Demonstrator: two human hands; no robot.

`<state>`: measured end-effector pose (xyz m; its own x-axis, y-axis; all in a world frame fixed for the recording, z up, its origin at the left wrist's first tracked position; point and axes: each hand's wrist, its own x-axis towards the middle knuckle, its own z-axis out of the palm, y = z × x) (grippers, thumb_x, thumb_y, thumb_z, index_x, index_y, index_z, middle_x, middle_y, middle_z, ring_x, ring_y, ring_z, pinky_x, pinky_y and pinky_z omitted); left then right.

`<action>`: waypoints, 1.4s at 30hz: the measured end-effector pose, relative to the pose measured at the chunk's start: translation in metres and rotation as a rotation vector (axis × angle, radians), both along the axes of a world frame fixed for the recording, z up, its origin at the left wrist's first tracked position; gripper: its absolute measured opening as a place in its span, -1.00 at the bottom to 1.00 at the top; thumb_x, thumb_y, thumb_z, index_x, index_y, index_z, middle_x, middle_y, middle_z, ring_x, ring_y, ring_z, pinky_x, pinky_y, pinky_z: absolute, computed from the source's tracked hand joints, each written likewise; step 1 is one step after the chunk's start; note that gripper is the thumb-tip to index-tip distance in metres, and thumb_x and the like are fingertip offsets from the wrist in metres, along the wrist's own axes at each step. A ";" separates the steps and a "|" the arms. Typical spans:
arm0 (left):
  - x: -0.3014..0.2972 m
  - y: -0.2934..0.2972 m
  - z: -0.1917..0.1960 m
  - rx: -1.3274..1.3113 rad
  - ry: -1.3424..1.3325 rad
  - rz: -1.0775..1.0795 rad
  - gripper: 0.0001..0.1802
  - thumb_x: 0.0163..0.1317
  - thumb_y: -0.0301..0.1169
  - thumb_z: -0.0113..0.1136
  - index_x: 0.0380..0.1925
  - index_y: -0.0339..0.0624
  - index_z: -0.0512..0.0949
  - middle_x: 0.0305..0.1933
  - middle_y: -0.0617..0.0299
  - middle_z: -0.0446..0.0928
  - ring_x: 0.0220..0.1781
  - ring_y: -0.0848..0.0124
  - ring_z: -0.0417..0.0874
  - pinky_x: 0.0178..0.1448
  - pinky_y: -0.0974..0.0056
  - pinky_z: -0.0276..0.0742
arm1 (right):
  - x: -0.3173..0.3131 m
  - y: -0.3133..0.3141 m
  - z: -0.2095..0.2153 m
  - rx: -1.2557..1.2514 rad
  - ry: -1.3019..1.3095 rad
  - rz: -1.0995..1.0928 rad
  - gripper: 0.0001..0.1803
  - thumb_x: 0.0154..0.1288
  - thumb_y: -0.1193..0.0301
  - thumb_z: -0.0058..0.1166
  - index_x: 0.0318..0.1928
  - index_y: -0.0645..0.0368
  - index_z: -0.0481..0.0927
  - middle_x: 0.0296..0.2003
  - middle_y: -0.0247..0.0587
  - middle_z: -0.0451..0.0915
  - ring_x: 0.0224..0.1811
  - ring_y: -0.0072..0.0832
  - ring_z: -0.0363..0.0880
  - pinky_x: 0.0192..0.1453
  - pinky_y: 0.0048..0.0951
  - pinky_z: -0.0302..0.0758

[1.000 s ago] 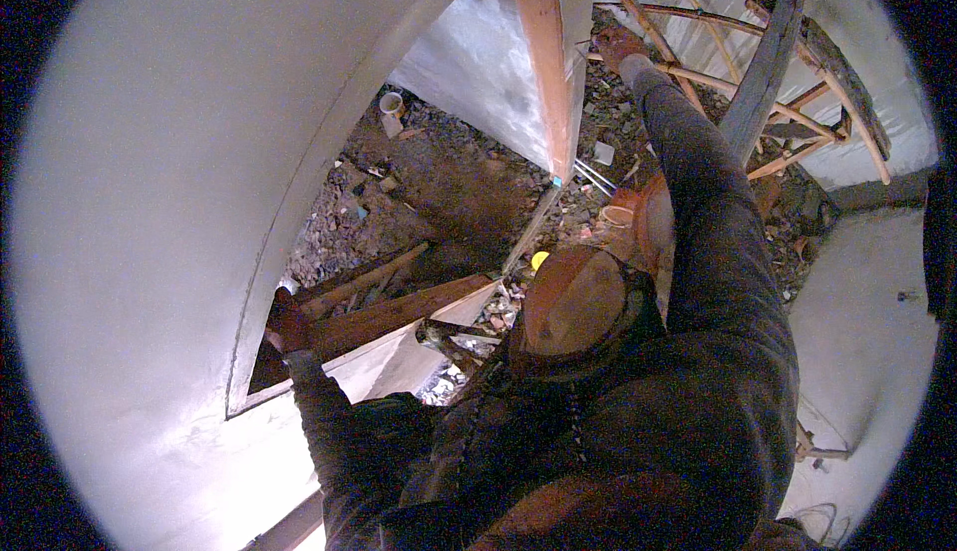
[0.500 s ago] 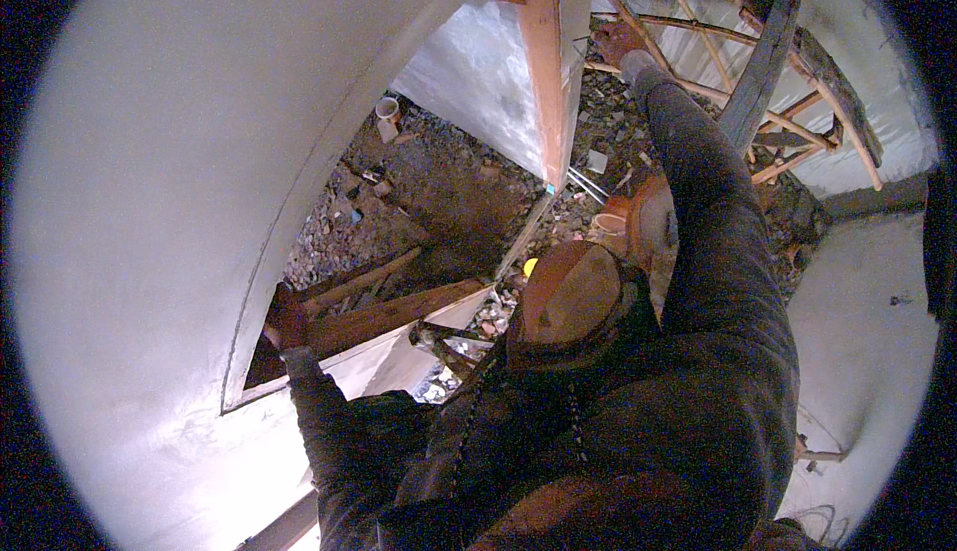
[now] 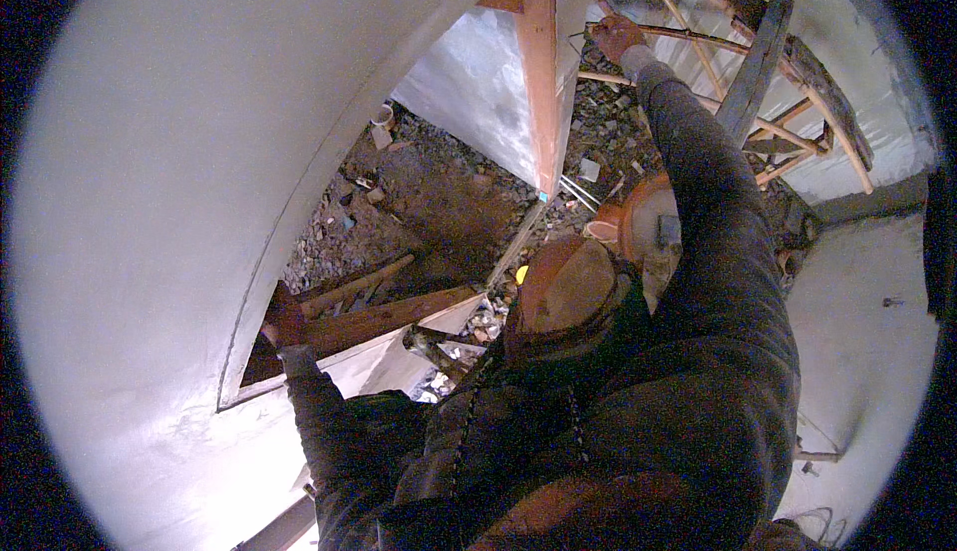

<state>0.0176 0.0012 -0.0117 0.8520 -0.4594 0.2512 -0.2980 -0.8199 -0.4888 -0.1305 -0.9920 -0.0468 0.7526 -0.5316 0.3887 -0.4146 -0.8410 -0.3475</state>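
Note:
My right hand [image 3: 616, 37], arm stretched far forward, is closed around something mostly hidden by the fingers. A thin bent metal shank [image 3: 575, 45] shows between that hand and the edge of the pale plastered wall beside the upright wooden door post [image 3: 539, 83]. On the left, my left hand [image 3: 286, 318] lies at the corner of the opening in a large white wall [image 3: 189, 172]. It seems to rest against a wooden beam [image 3: 389, 320] there. Its fingers are dark and partly hidden, so their grip is unclear.
Rubble and dirt [image 3: 429, 182] cover the floor. An orange-rimmed round tub [image 3: 648, 217] stands near my right arm. Bamboo poles [image 3: 688, 38] and a grey plank [image 3: 758, 73] lean at the far right wall. A white cup [image 3: 384, 115] lies beyond the opening.
My right hand has shifted slightly, with more of the bent metal shank showing beside it. The whole view has moved a little; my left hand stays at the same corner.

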 end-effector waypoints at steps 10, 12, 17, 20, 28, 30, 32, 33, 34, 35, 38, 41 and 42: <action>0.004 0.003 -0.009 0.058 -0.049 -0.004 -0.29 0.43 -0.16 0.04 0.54 -0.04 0.19 0.63 -0.03 0.16 0.61 -0.06 0.21 0.57 -0.31 0.15 | -0.015 0.009 0.069 -0.106 0.169 0.090 -0.60 0.43 0.04 -0.04 0.03 -0.06 0.71 -0.19 0.06 0.71 -0.17 0.06 0.65 0.01 -0.02 0.58; -0.012 -0.004 0.009 0.222 -0.154 -0.008 -0.30 0.44 -0.17 0.01 0.54 -0.05 0.18 0.62 -0.03 0.16 0.61 -0.06 0.20 0.57 -0.32 0.15 | -0.006 0.036 0.056 -0.296 0.023 0.029 -0.60 0.45 0.04 -0.07 -0.02 -0.06 0.73 -0.19 0.06 0.72 -0.15 0.04 0.65 0.04 -0.02 0.59; 0.001 0.034 -0.006 -0.012 0.008 0.034 -0.34 0.45 -0.19 0.00 0.51 -0.09 0.23 0.58 -0.07 0.23 0.57 -0.13 0.27 0.55 -0.33 0.19 | 0.002 0.076 0.093 -0.176 -0.161 0.035 -0.62 0.43 0.06 0.02 -0.21 0.05 0.75 -0.38 -0.04 0.69 -0.33 -0.16 0.66 -0.16 -0.09 0.60; 0.006 0.060 -0.005 -0.239 0.107 0.005 -0.36 0.45 -0.19 0.00 0.49 -0.11 0.25 0.57 -0.09 0.25 0.55 -0.13 0.30 0.54 -0.32 0.20 | 0.009 0.104 0.123 0.262 -0.092 0.091 -0.60 0.39 0.06 0.11 -0.31 0.15 0.74 -0.55 -0.10 0.62 -0.49 -0.28 0.61 -0.32 -0.13 0.56; 0.012 0.040 -0.014 -0.065 0.024 -0.015 -0.38 0.45 -0.20 0.00 0.46 -0.14 0.29 0.55 -0.11 0.27 0.55 -0.11 0.30 0.55 -0.30 0.20 | -0.013 0.087 0.142 0.216 -0.241 0.167 -0.60 0.37 0.05 0.15 -0.28 0.14 0.74 -0.49 -0.12 0.63 -0.45 -0.24 0.63 -0.28 -0.14 0.58; 0.010 0.039 -0.009 -0.025 -0.003 -0.027 -0.38 0.45 -0.20 0.00 0.46 -0.15 0.30 0.54 -0.11 0.28 0.55 -0.10 0.31 0.55 -0.29 0.20 | -0.010 0.089 0.147 0.192 -0.245 0.168 -0.61 0.38 0.04 0.15 -0.26 0.12 0.75 -0.45 -0.11 0.65 -0.41 -0.22 0.64 -0.23 -0.13 0.60; 0.005 0.030 -0.004 0.166 -0.100 -0.008 -0.39 0.45 -0.21 0.00 0.45 -0.16 0.31 0.54 -0.11 0.29 0.54 -0.10 0.31 0.56 -0.29 0.20 | -0.008 0.089 0.151 0.152 -0.244 0.158 -0.61 0.38 0.03 0.14 -0.24 0.10 0.75 -0.40 -0.10 0.67 -0.37 -0.19 0.66 -0.19 -0.13 0.62; -0.005 0.010 0.004 0.327 -0.173 0.025 -0.39 0.45 -0.21 0.01 0.45 -0.16 0.31 0.54 -0.11 0.29 0.55 -0.09 0.31 0.56 -0.28 0.20 | -0.013 0.087 0.147 0.134 -0.222 0.138 -0.61 0.38 0.03 0.14 -0.23 0.09 0.76 -0.38 -0.09 0.68 -0.34 -0.18 0.67 -0.17 -0.13 0.63; -0.012 0.002 0.014 0.302 -0.159 0.034 -0.39 0.44 -0.20 0.01 0.45 -0.16 0.31 0.53 -0.12 0.29 0.54 -0.10 0.31 0.55 -0.29 0.21 | -0.012 0.087 0.147 0.112 -0.214 0.128 -0.61 0.38 0.03 0.13 -0.22 0.08 0.76 -0.35 -0.09 0.69 -0.32 -0.17 0.68 -0.15 -0.13 0.64; -0.018 -0.003 0.024 0.279 -0.145 0.046 -0.39 0.44 -0.20 0.02 0.45 -0.16 0.31 0.53 -0.12 0.30 0.54 -0.10 0.32 0.54 -0.29 0.23 | -0.009 0.088 0.147 0.086 -0.206 0.117 -0.61 0.38 0.02 0.13 -0.21 0.07 0.76 -0.33 -0.09 0.70 -0.30 -0.16 0.69 -0.13 -0.13 0.65; -0.030 -0.017 0.044 0.202 -0.109 0.075 -0.38 0.44 -0.20 0.03 0.44 -0.16 0.32 0.51 -0.13 0.32 0.52 -0.12 0.34 0.52 -0.30 0.27 | -0.001 0.080 0.151 -0.098 -0.164 0.049 -0.61 0.38 0.01 0.12 -0.17 0.04 0.77 -0.26 -0.07 0.73 -0.24 -0.12 0.72 -0.07 -0.13 0.68; -0.016 -0.015 0.033 0.133 -0.136 0.017 -0.38 0.44 -0.20 0.04 0.44 -0.15 0.32 0.51 -0.14 0.33 0.51 -0.14 0.36 0.50 -0.31 0.30 | -0.007 0.045 0.164 -0.570 -0.036 0.075 -0.60 0.38 0.00 0.11 -0.14 0.03 0.78 -0.17 -0.04 0.74 -0.12 -0.09 0.71 0.06 -0.11 0.66; -0.012 -0.018 0.030 0.116 -0.150 -0.015 -0.39 0.44 -0.20 0.03 0.45 -0.15 0.32 0.51 -0.15 0.33 0.51 -0.15 0.37 0.49 -0.31 0.31 | -0.010 0.037 0.169 -0.795 0.018 0.126 -0.58 0.38 -0.02 0.10 -0.13 0.03 0.78 -0.12 -0.02 0.73 -0.03 -0.08 0.69 0.15 -0.10 0.62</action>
